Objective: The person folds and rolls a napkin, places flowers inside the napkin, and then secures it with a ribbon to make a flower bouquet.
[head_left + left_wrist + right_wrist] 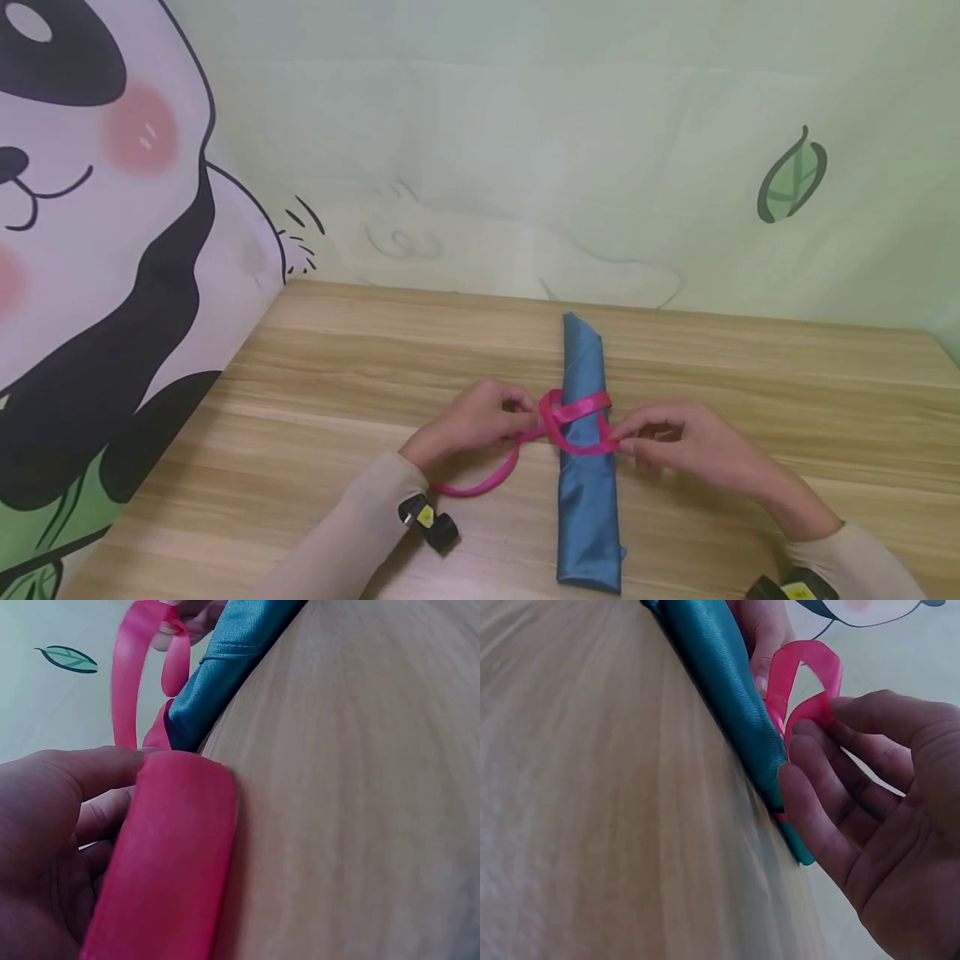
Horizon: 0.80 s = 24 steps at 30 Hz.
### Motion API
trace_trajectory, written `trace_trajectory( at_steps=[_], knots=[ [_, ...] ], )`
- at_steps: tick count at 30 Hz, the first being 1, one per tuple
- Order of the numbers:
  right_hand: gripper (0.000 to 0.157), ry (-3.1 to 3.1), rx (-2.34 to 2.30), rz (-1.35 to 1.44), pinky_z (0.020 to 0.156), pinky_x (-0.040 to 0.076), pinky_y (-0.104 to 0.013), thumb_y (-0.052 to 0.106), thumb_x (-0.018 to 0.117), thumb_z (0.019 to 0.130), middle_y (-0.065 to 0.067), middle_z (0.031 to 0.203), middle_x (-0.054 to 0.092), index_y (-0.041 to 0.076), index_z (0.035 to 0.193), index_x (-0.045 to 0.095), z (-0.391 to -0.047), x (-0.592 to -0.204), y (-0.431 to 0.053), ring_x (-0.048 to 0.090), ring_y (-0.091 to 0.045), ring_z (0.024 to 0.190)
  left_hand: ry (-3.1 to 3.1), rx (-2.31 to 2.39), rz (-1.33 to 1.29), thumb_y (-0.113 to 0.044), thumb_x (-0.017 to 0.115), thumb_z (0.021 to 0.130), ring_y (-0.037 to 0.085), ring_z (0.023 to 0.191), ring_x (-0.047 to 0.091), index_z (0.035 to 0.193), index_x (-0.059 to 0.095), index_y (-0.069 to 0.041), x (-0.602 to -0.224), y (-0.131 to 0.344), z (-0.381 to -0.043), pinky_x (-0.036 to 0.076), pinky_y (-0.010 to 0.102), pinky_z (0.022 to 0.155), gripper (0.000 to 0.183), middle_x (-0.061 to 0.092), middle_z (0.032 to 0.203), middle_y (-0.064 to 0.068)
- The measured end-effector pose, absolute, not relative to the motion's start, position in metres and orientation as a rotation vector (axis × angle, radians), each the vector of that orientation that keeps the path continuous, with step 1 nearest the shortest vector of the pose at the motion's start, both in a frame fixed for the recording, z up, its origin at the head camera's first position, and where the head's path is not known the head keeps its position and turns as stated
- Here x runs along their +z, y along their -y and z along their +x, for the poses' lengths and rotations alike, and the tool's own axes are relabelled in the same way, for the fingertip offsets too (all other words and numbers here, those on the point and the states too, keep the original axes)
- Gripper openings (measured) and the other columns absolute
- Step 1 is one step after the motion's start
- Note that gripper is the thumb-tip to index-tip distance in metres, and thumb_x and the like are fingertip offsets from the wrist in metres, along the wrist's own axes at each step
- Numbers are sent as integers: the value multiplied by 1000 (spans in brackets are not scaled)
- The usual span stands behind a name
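Note:
A rolled or folded length of shiny blue cloth (588,508) lies lengthwise on the wooden table. Around its middle passes a pink ribbon (582,408), with a loose loop over the top. On the left side of the cloth, my left hand (483,415) pinches the ribbon between thumb and forefinger; a long tail of it (165,862) runs back beneath that wrist. My right hand (686,437) is at the cloth's right side, its thumb and forefinger pinching the ribbon loop (810,656). The ribbon's underside, below the cloth, is hidden.
The wooden table (337,350) extends to both sides of the cloth. Behind it hangs a pale green backdrop (480,150) with a drawn panda (172,275) at left and a leaf (792,179) at right. A small camera is strapped to each wrist.

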State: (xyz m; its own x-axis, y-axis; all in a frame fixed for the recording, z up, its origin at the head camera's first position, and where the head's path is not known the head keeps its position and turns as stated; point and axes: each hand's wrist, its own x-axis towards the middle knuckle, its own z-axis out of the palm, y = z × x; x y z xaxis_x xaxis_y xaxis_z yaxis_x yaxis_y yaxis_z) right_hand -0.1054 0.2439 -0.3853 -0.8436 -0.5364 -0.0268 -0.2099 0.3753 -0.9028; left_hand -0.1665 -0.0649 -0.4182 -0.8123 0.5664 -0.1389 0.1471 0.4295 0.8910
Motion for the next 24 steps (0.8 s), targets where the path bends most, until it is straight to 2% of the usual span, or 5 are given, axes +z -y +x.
trace_trajectory(
  at_steps=[10,16,19,24],
  knots=[
    [13,-2293,-1560,-702,65,61,-38,8,70,103,-14,96,74,8,112,79,-104,-390,-241,70,-26,74,-2269,1351,616,-17,76,98,9,56,54,98,81,-13,-417,65,-166,42,20,51,6,67,73,-3],
    [15,-2248,-1629,-702,66,63,-41,6,68,104,-9,106,76,5,115,79,-104,-390,-241,72,-30,77,-2271,1352,618,-16,77,98,8,56,54,98,80,-12,-417,65,-166,43,20,51,6,67,73,-3],
    [17,-2257,-1610,-649,67,63,-41,9,69,104,-8,109,77,5,117,79,-104,-390,-241,72,-30,78,-2269,1350,610,-16,76,98,8,56,54,97,80,-13,-418,64,-166,44,20,51,5,67,74,-3],
    [20,-2291,-1539,-513,69,63,-39,17,71,103,-10,101,77,5,118,78,-104,-390,-241,72,-29,78,-2279,1348,616,-16,76,97,8,56,54,96,80,-13,-418,64,-166,43,20,51,4,66,72,-4]
  ],
)
